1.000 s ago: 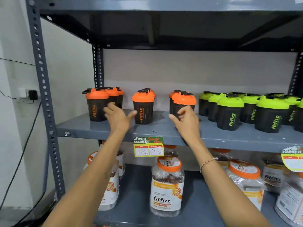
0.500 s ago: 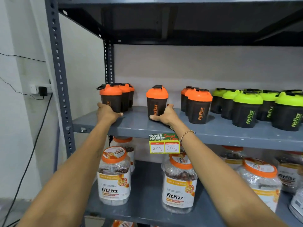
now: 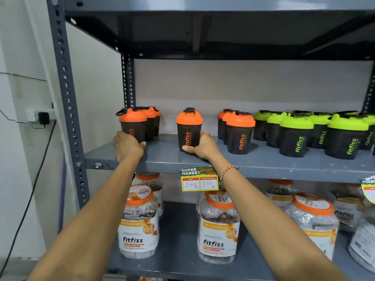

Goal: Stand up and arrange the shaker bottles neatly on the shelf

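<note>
Black shaker bottles stand upright on the grey middle shelf (image 3: 162,157). At the left is a row of orange-lidded bottles; my left hand (image 3: 128,145) wraps the base of the front one (image 3: 133,123). A single orange-lidded bottle (image 3: 189,126) stands in the middle, and my right hand (image 3: 204,146) grips its base from the right. Another row of orange-lidded bottles (image 3: 239,130) stands to the right. Beyond it, several green-lidded bottles (image 3: 296,134) fill the shelf's right side.
A price tag (image 3: 199,179) hangs from the shelf edge. Clear Fitfizz jars (image 3: 218,228) with orange lids stand on the shelf below. The perforated upright post (image 3: 65,94) frames the left side. A wall socket with a plug and cable (image 3: 43,118) is further left.
My right hand left the right orange row and now holds the middle bottle's base. My left hand dropped from open in the air onto the front left bottle. The view shifted left.
</note>
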The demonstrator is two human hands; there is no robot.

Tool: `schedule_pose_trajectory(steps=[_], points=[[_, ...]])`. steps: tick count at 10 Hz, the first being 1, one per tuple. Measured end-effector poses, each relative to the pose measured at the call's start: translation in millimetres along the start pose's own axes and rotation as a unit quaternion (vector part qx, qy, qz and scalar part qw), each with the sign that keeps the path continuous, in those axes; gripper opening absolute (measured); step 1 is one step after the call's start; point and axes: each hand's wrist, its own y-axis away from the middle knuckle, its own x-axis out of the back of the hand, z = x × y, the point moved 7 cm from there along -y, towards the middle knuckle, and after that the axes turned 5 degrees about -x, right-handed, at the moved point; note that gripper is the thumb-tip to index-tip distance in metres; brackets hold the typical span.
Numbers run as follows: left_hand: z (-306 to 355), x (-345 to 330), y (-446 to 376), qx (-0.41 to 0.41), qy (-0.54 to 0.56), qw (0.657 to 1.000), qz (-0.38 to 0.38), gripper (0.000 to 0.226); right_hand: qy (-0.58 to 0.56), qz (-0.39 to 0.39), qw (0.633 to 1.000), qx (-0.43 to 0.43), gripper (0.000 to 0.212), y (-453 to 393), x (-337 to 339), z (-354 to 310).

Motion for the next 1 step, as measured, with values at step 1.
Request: schedule_pose_trajectory(steps=[1], points=[[26.5,18.4,27.1,-0.122,0.053,0.983,0.127,0.061,0.107,0.111,0.984,0.09,0.056,34.3,27.9,-18.2]])
